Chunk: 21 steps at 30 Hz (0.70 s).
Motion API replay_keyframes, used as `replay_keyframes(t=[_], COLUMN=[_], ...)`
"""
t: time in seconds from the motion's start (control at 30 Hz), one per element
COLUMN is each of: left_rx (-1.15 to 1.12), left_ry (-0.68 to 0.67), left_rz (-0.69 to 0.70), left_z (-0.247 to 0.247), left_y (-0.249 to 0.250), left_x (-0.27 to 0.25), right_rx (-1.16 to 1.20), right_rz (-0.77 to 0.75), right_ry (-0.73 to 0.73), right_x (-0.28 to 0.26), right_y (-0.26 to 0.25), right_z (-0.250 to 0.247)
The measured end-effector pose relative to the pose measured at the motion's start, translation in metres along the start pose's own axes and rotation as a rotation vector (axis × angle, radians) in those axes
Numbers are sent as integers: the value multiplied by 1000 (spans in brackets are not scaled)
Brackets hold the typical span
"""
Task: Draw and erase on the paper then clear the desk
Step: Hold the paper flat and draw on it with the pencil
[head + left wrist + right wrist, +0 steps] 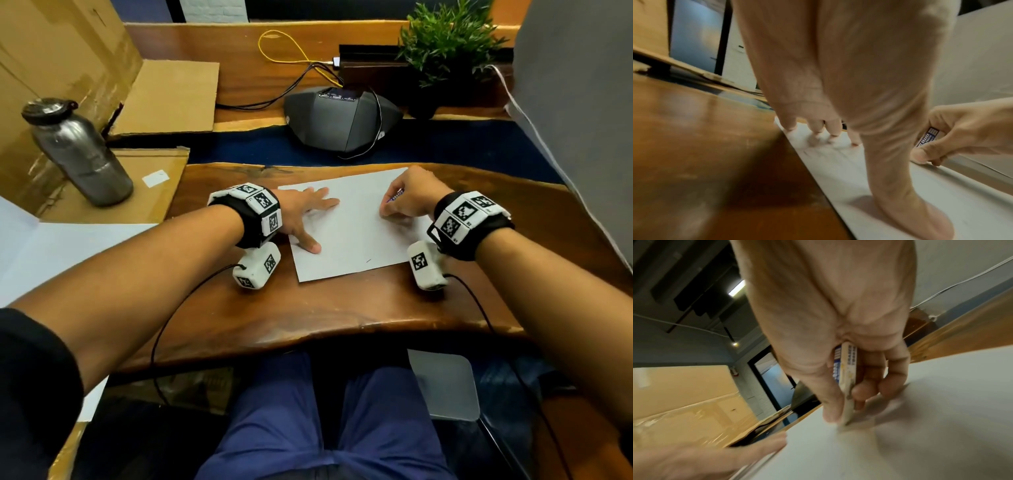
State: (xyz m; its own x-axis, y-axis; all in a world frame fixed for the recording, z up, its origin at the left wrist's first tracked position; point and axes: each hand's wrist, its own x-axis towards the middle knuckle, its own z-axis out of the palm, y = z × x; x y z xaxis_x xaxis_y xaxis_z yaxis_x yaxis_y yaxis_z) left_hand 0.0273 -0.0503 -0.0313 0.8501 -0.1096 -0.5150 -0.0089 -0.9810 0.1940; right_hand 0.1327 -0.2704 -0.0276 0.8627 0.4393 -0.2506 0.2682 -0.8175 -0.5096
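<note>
A white sheet of paper [356, 240] lies on the wooden desk [308, 308]. My left hand [308, 212] lies flat on the sheet's left part, fingers spread and thumb pressing near the left edge; the left wrist view shows that paper [900, 186] under the left hand [838, 126]. My right hand [407, 198] pinches a white eraser with a blue label [394, 198] and holds its end on the sheet. In the right wrist view the eraser [846, 386] sits between thumb and fingers, its dirty tip on the paper [900, 443]. A small pencil mark [368, 261] shows near the front edge.
A steel bottle [78, 150] stands on cardboard at the left. A grey conference phone [339, 120] with cables sits beyond the paper, a potted plant [445, 44] behind it. Cardboard boxes [51, 51] fill the far left. White sheets [51, 250] lie at the left.
</note>
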Motion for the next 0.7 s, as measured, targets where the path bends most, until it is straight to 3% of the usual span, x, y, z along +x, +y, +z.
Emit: replay_keyframes(t=[0.23,0.4,0.53,0.7], left_rx=[33,61,45,67], left_ry=[-22,-40,-44,-34], left_rz=[-31,-32,-38,-31], left_z=[-1,-4,-3,-4], left_y=[0,-1,3,1], left_x=[8,10,9,9], right_rx=[45,-20,5,-91], right_rz=[-31,-129,-48,-152], right_ry=[63,-32,52,-33], right_x=[6,-5,2,-12], right_y=[-40,-48,-41,-53], right_z=[27,49,35,46])
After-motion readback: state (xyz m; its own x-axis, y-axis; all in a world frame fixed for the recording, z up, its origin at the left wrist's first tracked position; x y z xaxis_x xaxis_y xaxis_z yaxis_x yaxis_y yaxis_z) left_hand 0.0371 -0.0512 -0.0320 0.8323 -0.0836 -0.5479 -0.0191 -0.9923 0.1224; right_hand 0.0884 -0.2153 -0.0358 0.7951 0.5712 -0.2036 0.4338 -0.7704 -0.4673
